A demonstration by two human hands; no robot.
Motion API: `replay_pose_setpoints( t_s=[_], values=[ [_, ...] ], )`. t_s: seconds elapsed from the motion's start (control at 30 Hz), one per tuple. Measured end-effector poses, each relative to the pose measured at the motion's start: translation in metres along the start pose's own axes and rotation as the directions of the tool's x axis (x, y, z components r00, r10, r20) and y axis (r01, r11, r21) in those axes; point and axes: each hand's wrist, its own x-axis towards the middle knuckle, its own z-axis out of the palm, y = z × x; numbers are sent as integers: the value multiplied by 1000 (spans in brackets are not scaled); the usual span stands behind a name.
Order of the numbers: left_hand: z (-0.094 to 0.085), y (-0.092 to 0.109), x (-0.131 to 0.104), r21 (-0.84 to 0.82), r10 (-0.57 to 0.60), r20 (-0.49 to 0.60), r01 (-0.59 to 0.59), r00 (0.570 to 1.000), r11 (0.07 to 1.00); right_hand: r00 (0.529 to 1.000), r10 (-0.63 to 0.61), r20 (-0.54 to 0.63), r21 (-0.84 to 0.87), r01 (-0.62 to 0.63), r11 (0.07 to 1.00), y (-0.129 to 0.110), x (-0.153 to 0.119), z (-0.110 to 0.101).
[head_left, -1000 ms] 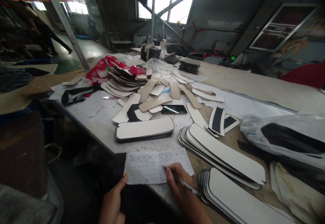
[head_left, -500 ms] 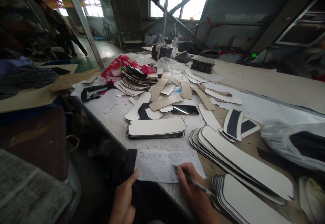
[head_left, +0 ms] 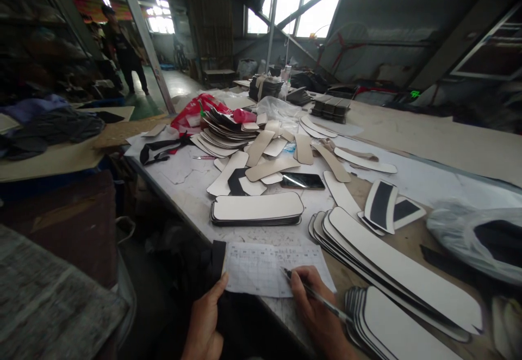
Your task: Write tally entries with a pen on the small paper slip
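Note:
A sheet of paper printed with a grid and bearing some handwriting lies at the table's near edge, a black strip along its left side. My left hand pinches the sheet's lower left corner, thumb on top and fingers underneath. In my right hand is a pen, its tip at the right half of the sheet. Just beyond the paper sits a stack of white, black-edged panels. To the right of my right hand are more stacks of long white panels.
A phone lies behind the near stack, among scattered beige and white pieces. A clear plastic bag with something dark inside is at right. A red bag lies farther back. One person stands at the far left.
The whole view has shifted slightly, so the table appears farther right. The pen tip stays near the same part of the sheet. The person in the background has turned and changed stance.

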Motion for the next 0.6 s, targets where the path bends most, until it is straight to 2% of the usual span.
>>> replay_pose_setpoints(
  t_s=[0.17, 0.33, 0.6],
  values=[
    [-1, -2, -2, -13, -1, 53, 2, 999, 1000, 999, -41, 2, -1, 41, 999, -2, -2, 0],
    [-1, -3, -2, -15, 10, 36, -10, 999, 1000, 999, -47, -27, -15, 47, 999, -2, -1, 0],
    [-1, -1, -1, 22, -3, 21, 3, 1000, 1000, 999, -29, 23, 17, 28, 999, -4, 3, 0]
  ],
)
